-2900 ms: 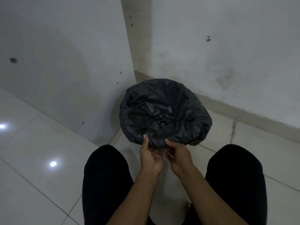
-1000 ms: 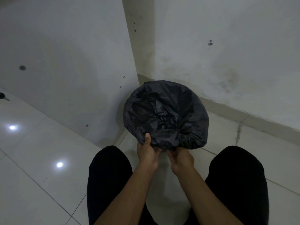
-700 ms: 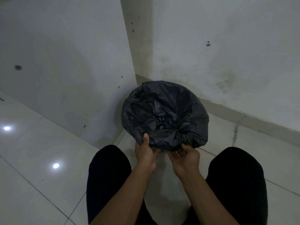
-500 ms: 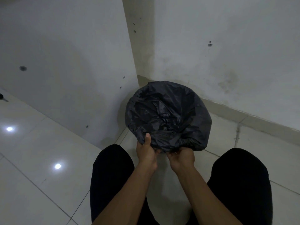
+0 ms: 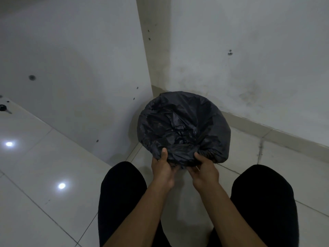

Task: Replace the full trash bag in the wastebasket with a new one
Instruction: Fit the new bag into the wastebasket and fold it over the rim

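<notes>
A black trash bag [image 5: 183, 125] lines a round wastebasket standing on the floor in a wall corner; the bag is folded over the rim and hides the basket itself. My left hand [image 5: 162, 168] grips the bag's folded edge at the near rim, thumb on top. My right hand [image 5: 204, 169] holds the same edge just to the right, thumb up on the plastic and fingers curled under it. The two hands almost touch below the rim.
White walls [image 5: 249, 59] meet in a corner right behind the basket, with a baseboard [image 5: 277, 134] along the right wall. Glossy white floor tiles [image 5: 44, 166] spread to the left. My knees in black trousers [image 5: 121, 193] flank the hands. A small dark object [image 5: 2, 107] lies far left.
My right hand opened briefly and took hold of the bag's edge again, now a little further right. The left hand has kept its grip at the near rim.
</notes>
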